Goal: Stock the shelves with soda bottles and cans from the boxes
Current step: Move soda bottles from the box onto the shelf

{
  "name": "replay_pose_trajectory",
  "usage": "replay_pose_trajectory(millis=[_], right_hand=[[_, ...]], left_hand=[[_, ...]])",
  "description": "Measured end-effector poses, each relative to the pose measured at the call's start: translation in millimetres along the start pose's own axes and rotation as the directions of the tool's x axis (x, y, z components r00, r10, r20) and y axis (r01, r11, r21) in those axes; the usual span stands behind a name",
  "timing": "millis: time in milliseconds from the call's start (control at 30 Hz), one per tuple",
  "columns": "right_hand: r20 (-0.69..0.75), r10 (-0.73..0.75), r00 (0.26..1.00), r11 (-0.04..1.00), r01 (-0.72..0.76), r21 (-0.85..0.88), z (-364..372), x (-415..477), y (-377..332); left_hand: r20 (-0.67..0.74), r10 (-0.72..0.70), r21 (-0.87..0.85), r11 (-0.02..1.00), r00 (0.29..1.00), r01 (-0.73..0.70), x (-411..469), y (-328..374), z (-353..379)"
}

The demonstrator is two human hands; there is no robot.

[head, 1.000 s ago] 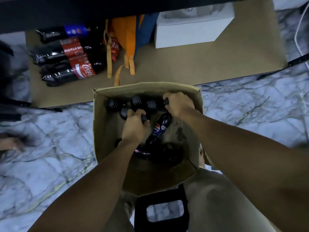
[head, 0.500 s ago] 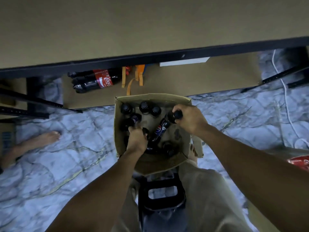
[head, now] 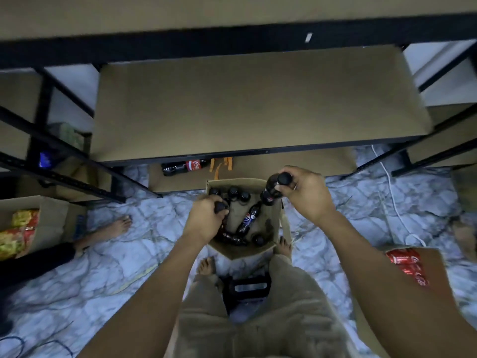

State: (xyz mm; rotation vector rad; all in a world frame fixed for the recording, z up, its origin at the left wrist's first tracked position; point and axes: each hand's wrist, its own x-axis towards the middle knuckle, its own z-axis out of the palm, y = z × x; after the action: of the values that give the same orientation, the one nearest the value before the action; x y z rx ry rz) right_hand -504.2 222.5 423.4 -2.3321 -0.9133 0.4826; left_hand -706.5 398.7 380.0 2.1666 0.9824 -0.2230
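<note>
— Where are the hands?
— Apart, each clamped on a bottle. The right hand (head: pixel 307 193) curls round the neck of a dark bottle (head: pixel 272 192), black cap towards the camera, over the far right corner of the cardboard box (head: pixel 274 223). The left hand (head: pixel 205 219) grips the capped top of a second bottle (head: pixel 220 208) at the box's left side; its body is hidden under the hand.
— And the other stock?
— Capped bottles (head: pixel 233 191) stand along the box's far wall, and a blue-labelled bottle (head: pixel 249 218) lies slanted in the middle, others beneath it.
— The shelves?
— A brown shelf board (head: pixel 258 104) in a black frame lies just beyond the box. On the lowest level a Coca-Cola bottle (head: pixel 184 166) lies on its side beside orange straps (head: pixel 222 164).
— Anything nearby?
— The box sits on a marbled floor (head: pixel 129 254) at the person's bare feet, a black stool (head: pixel 245 288) just behind. To the right an open carton (head: pixel 438 275) holds red cans (head: pixel 407 267); to the left another carton (head: pixel 51 220) holds bright packets, near a second person's foot (head: pixel 116 227).
</note>
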Motion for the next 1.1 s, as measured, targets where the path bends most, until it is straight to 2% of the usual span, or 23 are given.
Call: replay_pose_trajectory(millis=[233, 333, 533, 667, 833, 967, 1100], right_hand=[[-0.112, -0.068, 0.991, 0.998, 0.069, 0.004, -86, -8, -83], [-0.171, -0.083, 0.982, 0.994, 0.093, 0.050, -111, -10, -100], [-0.218, -0.141, 0.966, 0.986, 0.156, 0.054, -160, -4, -124], [-0.304, -0.189, 0.933, 0.976, 0.214, 0.048, -212, 6, -139], [-0.404, -0.170, 0.899, 0.953, 0.254, 0.164, -293, 33, -158], [-0.501, -0.226, 0.836, 0.947, 0.310, 0.090, -356, 58, -175], [-0.502, -0.226, 0.835, 0.947, 0.309, 0.088, -399, 93, -184]], left_hand=[[-0.102, 0.128, 0.072, 0.990, 0.987, -0.121, -44, 67, -94], [-0.135, 0.224, 0.142, 0.968, 0.965, -0.205, -59, 90, -116], [-0.202, 0.306, 0.195, 0.944, 0.930, -0.268, -69, 125, -142], [-0.207, 0.341, 0.191, 0.933, 0.917, -0.304, -67, 138, -153], [-0.227, 0.331, 0.190, 0.937, 0.916, -0.292, -62, 153, -162], [-0.240, 0.335, 0.197, 0.936, 0.911, -0.292, -58, 168, -166], [-0.243, 0.327, 0.194, 0.939, 0.913, -0.285, -54, 183, -166]])
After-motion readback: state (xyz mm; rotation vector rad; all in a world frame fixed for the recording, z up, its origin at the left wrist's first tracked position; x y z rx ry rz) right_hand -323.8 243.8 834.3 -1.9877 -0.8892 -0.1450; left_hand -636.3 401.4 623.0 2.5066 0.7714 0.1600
